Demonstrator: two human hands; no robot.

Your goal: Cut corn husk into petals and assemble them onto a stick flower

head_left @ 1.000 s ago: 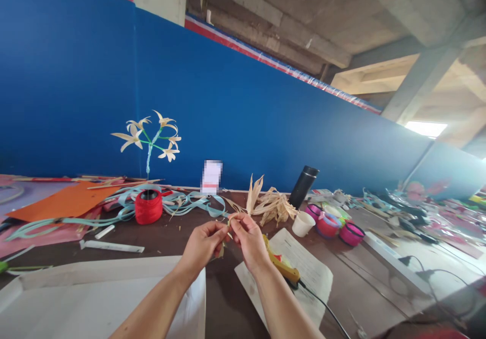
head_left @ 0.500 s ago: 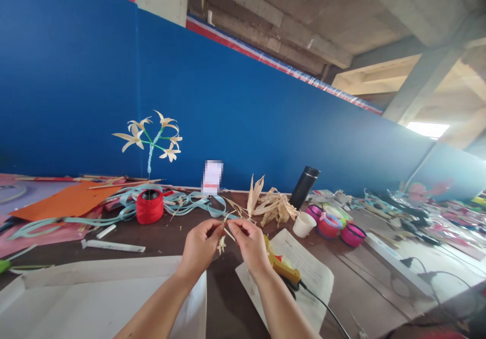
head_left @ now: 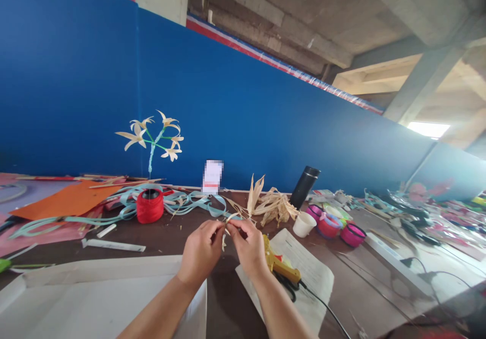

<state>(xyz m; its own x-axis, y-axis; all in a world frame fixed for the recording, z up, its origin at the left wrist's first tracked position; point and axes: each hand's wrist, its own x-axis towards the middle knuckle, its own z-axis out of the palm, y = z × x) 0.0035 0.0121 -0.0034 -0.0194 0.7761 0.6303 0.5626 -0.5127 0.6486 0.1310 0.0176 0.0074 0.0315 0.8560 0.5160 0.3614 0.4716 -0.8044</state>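
Note:
My left hand (head_left: 202,252) and my right hand (head_left: 248,247) meet over the table, fingertips pinched together. Between them is a thin pale corn husk strip (head_left: 233,216), which curves up above the fingertips. A small pale petal-like piece (head_left: 224,242) shows below, partly hidden by my left fingers. Just behind my hands lies a pile of dried corn husks (head_left: 276,206). Farther left stands a stem of husk flowers (head_left: 152,151) with pale petals and green stalks.
A yellow glue gun (head_left: 283,268) rests on a printed sheet (head_left: 317,273) at right. A white box lid (head_left: 94,298) is at front left. Behind are a red thread spool (head_left: 150,207), orange paper (head_left: 68,202), a black bottle (head_left: 305,187) and a white cup (head_left: 304,224).
My left hand has turned slightly, with its fingers curled further in. The small hanging piece is now mostly hidden, and the strip bends more over my fingertips.

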